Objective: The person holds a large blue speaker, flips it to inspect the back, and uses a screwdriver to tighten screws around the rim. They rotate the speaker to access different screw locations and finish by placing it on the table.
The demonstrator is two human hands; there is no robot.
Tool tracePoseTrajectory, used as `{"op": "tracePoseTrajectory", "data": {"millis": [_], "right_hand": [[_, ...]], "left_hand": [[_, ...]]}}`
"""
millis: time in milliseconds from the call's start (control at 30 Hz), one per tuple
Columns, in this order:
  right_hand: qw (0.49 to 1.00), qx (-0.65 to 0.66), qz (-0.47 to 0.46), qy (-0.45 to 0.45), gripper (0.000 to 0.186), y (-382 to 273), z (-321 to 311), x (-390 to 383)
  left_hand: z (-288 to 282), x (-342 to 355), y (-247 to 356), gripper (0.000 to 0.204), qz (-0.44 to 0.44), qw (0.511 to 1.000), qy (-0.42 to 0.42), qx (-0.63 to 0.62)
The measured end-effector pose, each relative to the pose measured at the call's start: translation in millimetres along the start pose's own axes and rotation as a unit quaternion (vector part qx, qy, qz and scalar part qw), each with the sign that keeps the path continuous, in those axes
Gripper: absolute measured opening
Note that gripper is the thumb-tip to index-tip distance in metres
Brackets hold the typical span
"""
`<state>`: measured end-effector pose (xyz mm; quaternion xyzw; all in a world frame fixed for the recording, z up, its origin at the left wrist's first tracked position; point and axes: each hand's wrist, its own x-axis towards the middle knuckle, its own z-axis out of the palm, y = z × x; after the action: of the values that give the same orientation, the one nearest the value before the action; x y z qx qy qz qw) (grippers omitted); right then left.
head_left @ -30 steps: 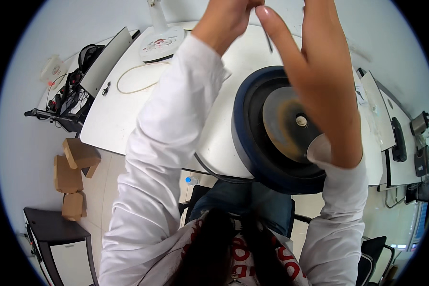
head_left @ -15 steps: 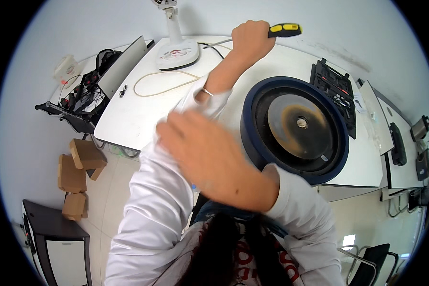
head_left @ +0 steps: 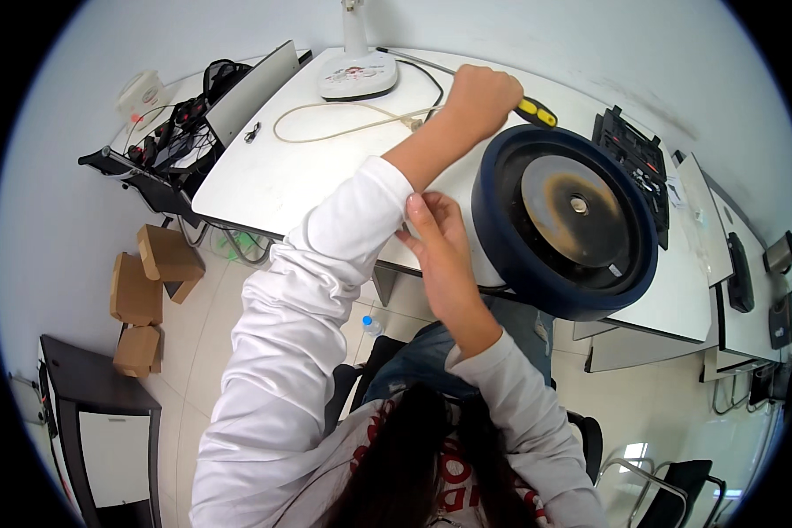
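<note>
My left hand [head_left: 482,101] is a closed fist above the white table, wrapped round a long screwdriver. Its black and yellow handle [head_left: 535,113] sticks out to the right, and the thin shaft [head_left: 416,60] reaches to the far left. Below the left wrist, my right hand [head_left: 444,255] pinches the cuff of the white left sleeve [head_left: 361,207] between thumb and fingers. Just right of both hands lies a large dark blue wheel [head_left: 506,251] with a black inside and a grey, brown-stained round plate [head_left: 559,198]. Part of the right fingers is hidden behind the cuff.
A white fan base [head_left: 358,77] stands at the back of the table [head_left: 255,189], near a looped pale cable [head_left: 303,138]. An open black tool case [head_left: 633,163] lies behind the wheel. Cardboard boxes [head_left: 136,290] and a capped bottle [head_left: 372,326] are on the floor.
My right hand, blurred over the left forearm before, has moved up and right to the left cuff. The left fist with the screwdriver is lower, and the bracelet is out of sight.
</note>
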<state>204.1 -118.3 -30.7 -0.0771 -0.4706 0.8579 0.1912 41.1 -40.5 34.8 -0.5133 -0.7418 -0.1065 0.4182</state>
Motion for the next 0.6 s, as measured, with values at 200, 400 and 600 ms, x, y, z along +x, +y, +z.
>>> {"op": "tracePoseTrajectory", "data": {"millis": [200,400,600], "right_hand": [[0.975,-0.011,0.05,-0.215,0.053,7,0,-17],[0.989,0.063,0.034,-0.129,0.047,26,15,-57],[0.981,0.085,-0.032,-0.17,0.045,-26,4,-69]], "left_hand": [[-43,-23,26,0.004,-0.017,0.998,0.053,-0.019],[-86,-50,52,0.006,-0.017,0.995,0.081,-0.047],[-119,-77,67,0.013,0.015,0.989,0.077,-0.124]]}}
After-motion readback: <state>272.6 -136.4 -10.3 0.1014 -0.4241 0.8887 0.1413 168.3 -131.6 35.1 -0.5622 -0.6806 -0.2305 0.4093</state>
